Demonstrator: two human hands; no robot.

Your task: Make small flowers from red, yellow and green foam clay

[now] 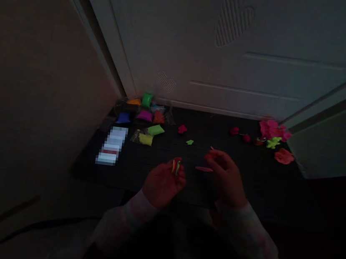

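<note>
Left grip (163, 185), on my head view, pinches a small striped clay-like piece (176, 167) just below the frame's centre. Right grip (228, 183) curls beside a slim pink tool (202, 169); I can't tell whether it's closed. Left of centre, a lime-green packet (155, 130) lies on the dark counter (207, 127).

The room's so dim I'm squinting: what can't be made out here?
All in the head view:
Bright screen: contents lost in pixelated blur.
Colorful piece: exact shape too small to tell, partly behind the left hand.
Right hand: curled fingers and darkness hide whether it holds anything.
Right sleeve: cut off by the bottom edge.
</note>
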